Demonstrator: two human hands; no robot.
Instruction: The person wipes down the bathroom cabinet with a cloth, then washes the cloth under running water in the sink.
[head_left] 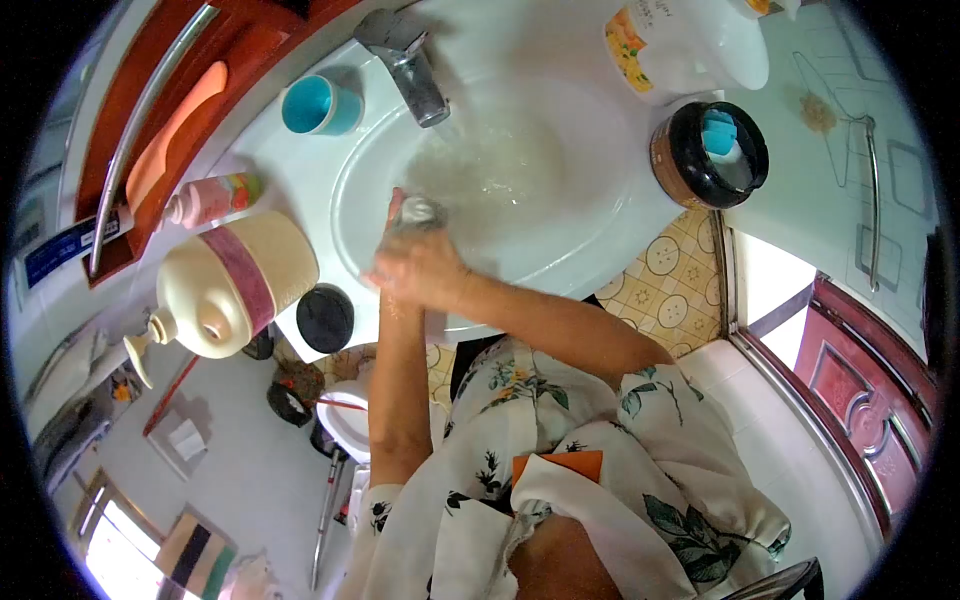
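Observation:
Both of my hands are together over the near left side of the white sink [560,270]. My left hand [394,225] reaches up from below, mostly covered, with a fingertip showing at its top. Across it lies my right hand [425,265], blurred, its fingers curled over the left hand and wrist. A wet-looking, whitish-grey thing [418,211] shows at the top of the hands; its kind and which hand holds it are unclear. Beyond them, water runs from the metal faucet [420,90] into cloudy water [500,170] in the basin.
A blue cup [322,105] stands left of the faucet. At left are a pink bottle [215,200], a large cream pump bottle [235,285] and a round black lid [325,318]. On the right sit an open black-rimmed jar [708,155] and a white tub [690,45].

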